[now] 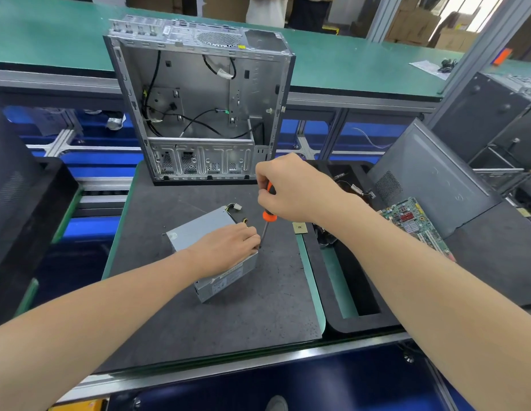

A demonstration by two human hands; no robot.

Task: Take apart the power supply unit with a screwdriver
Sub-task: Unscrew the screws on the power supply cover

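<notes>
Head view: dark counter mat point(228, 315) carries the open steel computer chassis point(199, 93) behind the grey metal power supply box point(196, 232). To steady the box, the left hand point(225, 247) curls its grip over the right edge; the right hand point(294, 191) has its grip clamped on the orange-handled screwdriver point(269, 216), tip there.

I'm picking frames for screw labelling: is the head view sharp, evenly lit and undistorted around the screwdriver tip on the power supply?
Head view: soft, even light, with faint shadow beside the power supply unit held by the left hand; the screwdriver in the right hand is sharp, though no screw resolves at its tip; wide-angle bending curves the mat edges and stretches the forearms.
</notes>
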